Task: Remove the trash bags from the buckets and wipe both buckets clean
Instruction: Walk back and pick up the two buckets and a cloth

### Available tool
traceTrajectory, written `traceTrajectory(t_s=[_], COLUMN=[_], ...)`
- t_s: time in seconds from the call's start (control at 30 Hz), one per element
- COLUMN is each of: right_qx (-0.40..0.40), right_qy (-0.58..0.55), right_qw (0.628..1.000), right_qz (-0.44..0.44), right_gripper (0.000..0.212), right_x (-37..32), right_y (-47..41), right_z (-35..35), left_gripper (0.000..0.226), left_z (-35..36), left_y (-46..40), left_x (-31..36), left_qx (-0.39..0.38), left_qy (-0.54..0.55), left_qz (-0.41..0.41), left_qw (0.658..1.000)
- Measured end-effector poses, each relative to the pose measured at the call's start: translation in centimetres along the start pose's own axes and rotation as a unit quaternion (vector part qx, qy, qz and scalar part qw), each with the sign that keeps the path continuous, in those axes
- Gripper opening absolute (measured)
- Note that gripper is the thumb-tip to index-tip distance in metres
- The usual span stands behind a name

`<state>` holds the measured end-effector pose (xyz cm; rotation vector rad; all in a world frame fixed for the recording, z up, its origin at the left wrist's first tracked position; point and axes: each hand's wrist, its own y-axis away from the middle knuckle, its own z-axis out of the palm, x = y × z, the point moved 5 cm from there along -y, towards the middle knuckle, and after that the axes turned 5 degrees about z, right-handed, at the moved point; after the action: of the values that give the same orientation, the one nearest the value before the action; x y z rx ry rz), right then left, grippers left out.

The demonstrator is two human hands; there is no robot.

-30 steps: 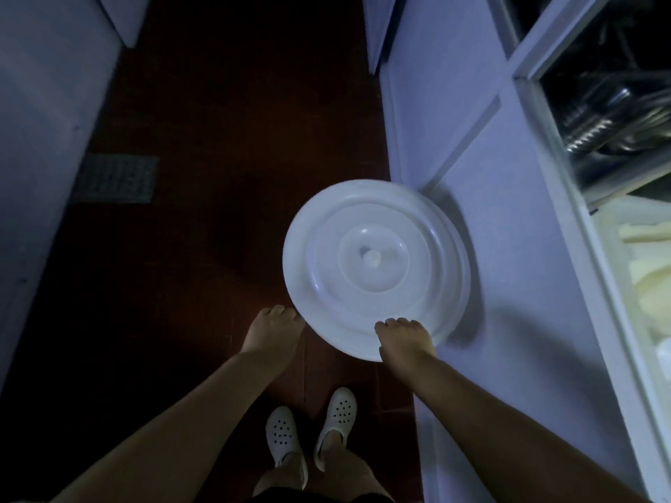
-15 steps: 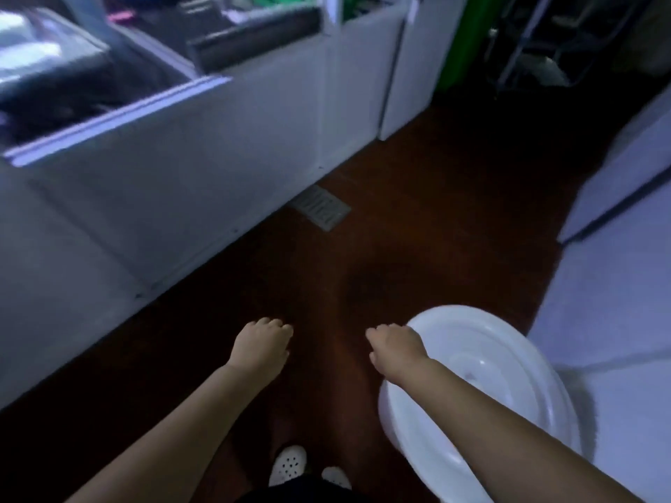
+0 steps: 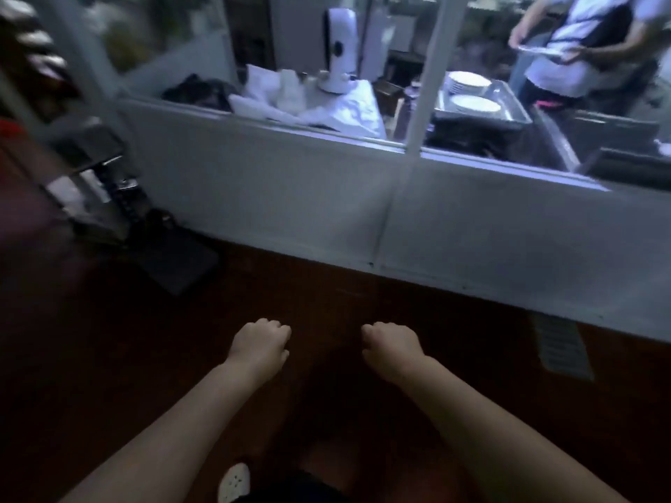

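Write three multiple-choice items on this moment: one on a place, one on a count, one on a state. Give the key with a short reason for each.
1. Where do the stacked white plates sit?
A. on the floor
B. in a metal tray behind the glass partition
C. in the left hand

2. How many bare hands reach out in front of the camera?
A. one
B. two
C. three

3. What do the left hand and right hand hold?
A. a bucket lid
B. a trash bag
C. nothing

Key: 1 B, the plates lie in the metal tray past the pane. 2 B, a left and a right hand show. 3 C, both have curled fingers and hold nothing over the dark floor.
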<state>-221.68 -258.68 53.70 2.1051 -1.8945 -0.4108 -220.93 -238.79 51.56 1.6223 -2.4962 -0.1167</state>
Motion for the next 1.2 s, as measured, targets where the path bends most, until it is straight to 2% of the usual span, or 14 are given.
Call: traceTrajectory(t_s=[0.23, 0.4, 0.53, 0.73, 0.9, 1.1, 1.2], right_qx=[0.010, 0.019, 0.025, 0.010, -0.010, 0.039, 0.038], right_qy=[0.115, 0.157, 0.176, 0.193, 0.192, 0.136, 0.125], right_qw=[0.978, 0.951, 0.934, 0.912, 0.898, 0.879, 0.867], right_qz=[-0.175, -0.267, -0.310, -0.363, -0.395, -0.455, -0.480], right_gripper=[0.023, 0.023, 0.024, 0.022, 0.022, 0.024, 0.024], right_x=[-21.8, -40.1, -52.9, -67.5, -78.3, -93.6, -102.5], right_y=[-6.8, -10.8, -13.1, -16.3, -21.5, -31.1, -35.4], right_z=[-3.5, -4.9, -5.9, -7.9, -8.7, -9.9, -11.6], left_gripper=[0.027, 0.027, 0.026, 0.023, 0.022, 0.022, 0.022], left_z=[-1.6, -2.4, -3.3, -3.3, -2.1, -3.5, -5.6], left_y=[10.0, 17.9, 24.4, 31.5, 34.0, 34.9, 35.5], left_x=[-18.2, -33.4, -44.4, -56.8, -66.3, -81.9, -90.2], left_qx=[0.037, 0.045, 0.038, 0.032, 0.047, 0.051, 0.040], left_qy=[0.040, 0.080, 0.069, 0.082, 0.102, 0.082, 0.073], left_qz=[-0.170, -0.275, -0.340, -0.418, -0.455, -0.515, -0.548], left_qw=[0.984, 0.957, 0.937, 0.904, 0.883, 0.852, 0.832])
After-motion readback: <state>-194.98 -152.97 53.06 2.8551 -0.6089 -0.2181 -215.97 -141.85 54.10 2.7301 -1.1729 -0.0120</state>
